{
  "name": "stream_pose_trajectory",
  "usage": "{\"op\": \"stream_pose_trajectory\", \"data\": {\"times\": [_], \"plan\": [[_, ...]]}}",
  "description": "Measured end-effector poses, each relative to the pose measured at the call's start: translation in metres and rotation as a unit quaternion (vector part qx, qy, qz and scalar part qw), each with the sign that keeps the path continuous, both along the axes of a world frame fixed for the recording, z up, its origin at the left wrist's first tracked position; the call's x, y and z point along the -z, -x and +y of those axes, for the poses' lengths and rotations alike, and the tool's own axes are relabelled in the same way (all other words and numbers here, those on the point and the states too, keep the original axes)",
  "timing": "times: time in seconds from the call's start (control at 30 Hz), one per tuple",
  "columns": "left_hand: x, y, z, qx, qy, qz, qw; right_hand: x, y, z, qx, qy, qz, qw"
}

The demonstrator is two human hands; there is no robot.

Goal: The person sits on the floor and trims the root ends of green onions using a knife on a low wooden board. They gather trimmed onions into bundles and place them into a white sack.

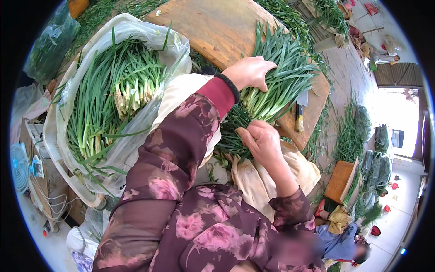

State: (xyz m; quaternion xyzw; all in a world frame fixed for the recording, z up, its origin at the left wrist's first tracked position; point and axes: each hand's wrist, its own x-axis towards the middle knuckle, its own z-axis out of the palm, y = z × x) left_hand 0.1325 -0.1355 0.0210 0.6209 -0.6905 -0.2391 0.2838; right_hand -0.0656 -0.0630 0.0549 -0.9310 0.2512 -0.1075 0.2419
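A large bundle of long green leafy stalks, like Chinese chives (285, 71), lies on the right part of a wooden board (217, 27), its pale stem ends towards me. My left hand (253, 73) rests at the bundle's left side, fingers and thumb apart. Just below the stem ends is my right hand (263, 139), its fingers curled; whether it pinches anything is hidden. A knife (299, 117) with a dark and yellow handle lies on the board right of the bundle, its blade partly under leaves. More greens (234, 129) lie below the board's edge, by my lap.
At left stands a white basin (51, 136) lined with clear plastic, holding stacked greens (102, 88). Loose leaves litter the floor around the board. A blue fan (20, 166) is at far left. A person in blue (340, 241) sits lower right, near another wooden board (340, 180) and bagged greens (373, 166).
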Motion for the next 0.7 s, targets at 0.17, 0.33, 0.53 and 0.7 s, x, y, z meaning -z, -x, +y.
{"op": "stream_pose_trajectory", "data": {"times": [0.17, 0.33, 0.53, 0.7], "plan": [[0.007, -0.002, -0.003, -0.004, 0.008, -0.003, 1.0, 0.006, -0.02, -0.01, 0.096, 0.219, -0.042, 0.97], [-0.002, 0.0, 0.001, -0.011, -0.016, 0.002, 1.0, 0.02, -0.03, -0.018, 0.168, 0.22, -0.011, 0.961], [-0.002, -0.001, 0.002, -0.006, -0.007, -0.008, 1.0, 0.024, -0.026, -0.016, 0.216, 0.161, -0.016, 0.963], [-0.003, 0.002, 0.002, -0.014, -0.015, -0.001, 1.0, 0.024, -0.022, -0.018, 0.158, 0.198, -0.043, 0.966]]}}
